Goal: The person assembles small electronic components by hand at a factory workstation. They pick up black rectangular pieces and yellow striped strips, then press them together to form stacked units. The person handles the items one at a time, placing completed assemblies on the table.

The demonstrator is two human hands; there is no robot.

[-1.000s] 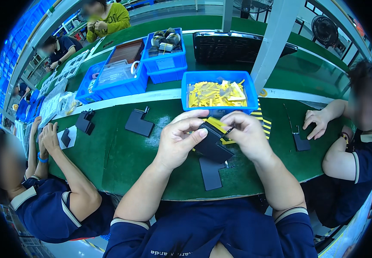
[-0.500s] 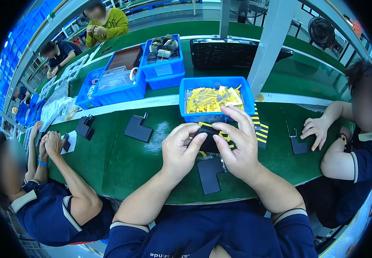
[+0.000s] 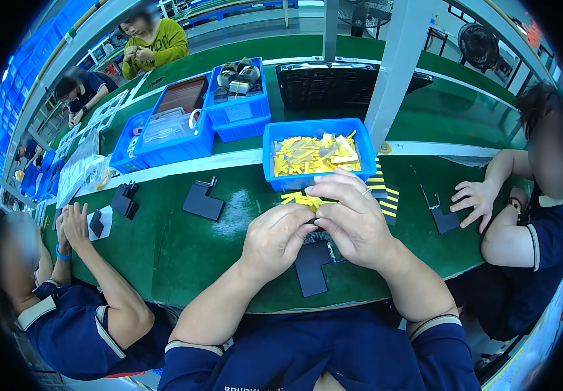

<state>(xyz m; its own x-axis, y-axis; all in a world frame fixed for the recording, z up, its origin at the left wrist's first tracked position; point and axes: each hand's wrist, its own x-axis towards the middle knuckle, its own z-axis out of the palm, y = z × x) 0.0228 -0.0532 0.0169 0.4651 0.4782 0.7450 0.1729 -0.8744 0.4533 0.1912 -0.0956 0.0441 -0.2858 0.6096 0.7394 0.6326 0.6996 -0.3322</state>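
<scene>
My left hand [image 3: 272,240] and my right hand [image 3: 353,221] meet above the table, fingers and thumbs pinched together. A black part [image 3: 313,221] is between them, mostly hidden by the fingers, and I cannot make out its shape. Several loose yellow strips [image 3: 292,196] lie just beyond my fingertips. Below the hands, near the table's front edge, rests a black L-shaped part [image 3: 312,274] with a metal piece at its upper right.
A blue bin [image 3: 268,155] of yellow strips stands beyond my hands, beside black-and-yellow striped sheets [image 3: 387,202]. Another L-shaped part [image 3: 204,201] lies left, near white powder. Blue bins [image 3: 239,111] stand behind a metal post [image 3: 392,78]. Co-workers sit at both sides.
My hands have drawn closer together, and the black part has turned so that far less of it shows. The loose yellow strips beyond the fingers are now more exposed. The view has shifted slightly.
</scene>
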